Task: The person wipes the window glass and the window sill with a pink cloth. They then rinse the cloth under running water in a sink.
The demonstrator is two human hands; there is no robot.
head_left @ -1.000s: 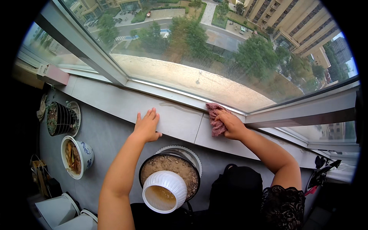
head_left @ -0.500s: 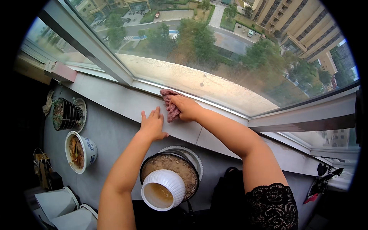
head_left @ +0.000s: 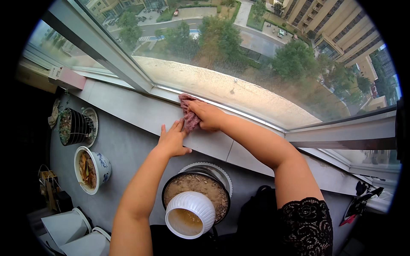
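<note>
My right hand [head_left: 210, 116] presses a crumpled dusty-pink cloth [head_left: 189, 121] onto the pale window sill [head_left: 141, 112], right against the bottom of the window frame. Its fingers are closed over the cloth, and part of the cloth sticks out to the left. Just left of the cloth, my left hand [head_left: 172, 141] rests on the front edge of the sill with its fingers spread. Nothing is in that hand. Its fingertips come close to the cloth; whether they touch it I cannot tell.
Below my hands stands a large dark pot of soil [head_left: 194, 183] with a white ribbed pot [head_left: 192, 213] on it. To the left are a blue-and-white pot [head_left: 101, 167], a dark ribbed pot [head_left: 77, 126] and white bins [head_left: 68, 226]. A pink box [head_left: 67, 78] sits at the sill's far left.
The view has shifted slightly, so the pots sit further right in the picture. Both hands stay in nearly the same place, with the left fingers now closer to the cloth.
</note>
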